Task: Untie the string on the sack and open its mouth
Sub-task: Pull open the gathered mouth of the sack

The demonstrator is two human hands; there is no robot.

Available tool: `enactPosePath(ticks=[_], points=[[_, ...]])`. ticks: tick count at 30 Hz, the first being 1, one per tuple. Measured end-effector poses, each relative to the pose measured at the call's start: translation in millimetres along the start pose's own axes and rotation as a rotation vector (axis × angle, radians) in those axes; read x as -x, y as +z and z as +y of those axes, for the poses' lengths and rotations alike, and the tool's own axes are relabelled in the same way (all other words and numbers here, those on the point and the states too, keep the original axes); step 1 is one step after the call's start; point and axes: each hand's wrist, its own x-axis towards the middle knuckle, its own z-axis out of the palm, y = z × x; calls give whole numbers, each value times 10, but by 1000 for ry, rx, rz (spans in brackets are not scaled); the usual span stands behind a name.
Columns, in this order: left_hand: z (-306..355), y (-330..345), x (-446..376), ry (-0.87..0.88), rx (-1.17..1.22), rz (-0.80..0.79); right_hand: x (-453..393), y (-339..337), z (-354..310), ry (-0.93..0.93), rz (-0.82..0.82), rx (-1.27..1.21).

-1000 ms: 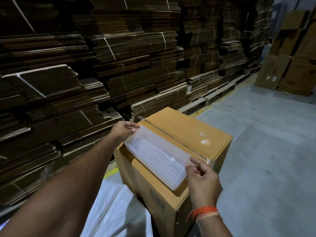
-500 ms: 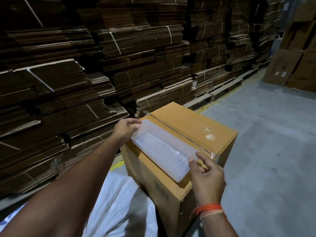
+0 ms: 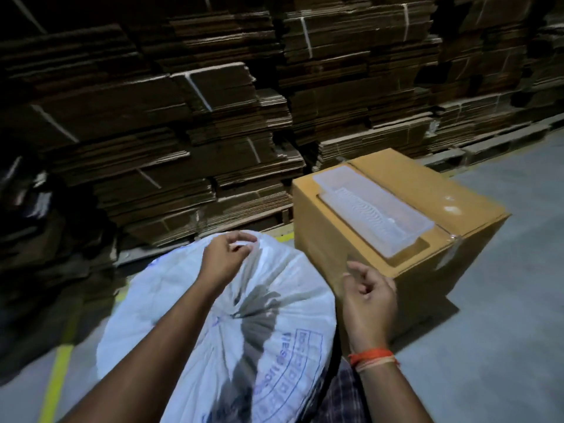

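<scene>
Hands off tray, left hand [image 3: 224, 257] pinching sack [image 3: 274, 300]

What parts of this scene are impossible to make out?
- String on the sack: head view, not visible; the left hand covers the gathered top.
- Blue print on the sack: blurred, unreadable.
- Sack's base: cut off by the bottom edge.
- Right hand: motion-blurred.

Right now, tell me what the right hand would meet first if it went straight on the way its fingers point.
Probably the cardboard box: the right hand points up at its near side, though depth is unclear.
</scene>
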Motion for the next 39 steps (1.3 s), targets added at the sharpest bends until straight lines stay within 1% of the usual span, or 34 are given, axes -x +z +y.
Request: enactPosePath(ticks=[3,6,9,12,15,19,25,28,32,33,34,36,38,39], points=[[-266,-243,471,-52,-42,27,349,309,75,-31,-250,51],[-584,-466,791,-121,-18,38,659,588,123,-49,-457,78],[-826,-699,1010,-165,9,55,865,808,136,-62,-576,91],[-962,-843,1085,-192,60,106,971,1011,176,-65,-628,115],[-1081,-902,1045,-201,67,154,1008,1184,237,-61,-664,139],[-1265,-922,858,-256,57,175,962,1418,370,-54,-688,160],[-1451,-808,406,-306,40,255,708,1894,584,-91,-685,216],[-1615,-742,166,-242,-48,310,562,2154,705,-119,-654,240],[-1764,-625,12,-171,-118,310,401,2485,867,-172,-606,345],[-1793,-596,8,-159,-119,331,373,2568,910,-190,-589,364],[-1813,-575,20,-159,-113,379,353,2647,955,-213,-571,374],[-1850,-549,82,-198,-57,564,332,2786,1038,-282,-546,409],[-1927,-560,182,-317,18,791,321,2886,1110,-353,-536,461],[-1963,-576,231,-417,74,863,321,2919,1129,-362,-533,484]])
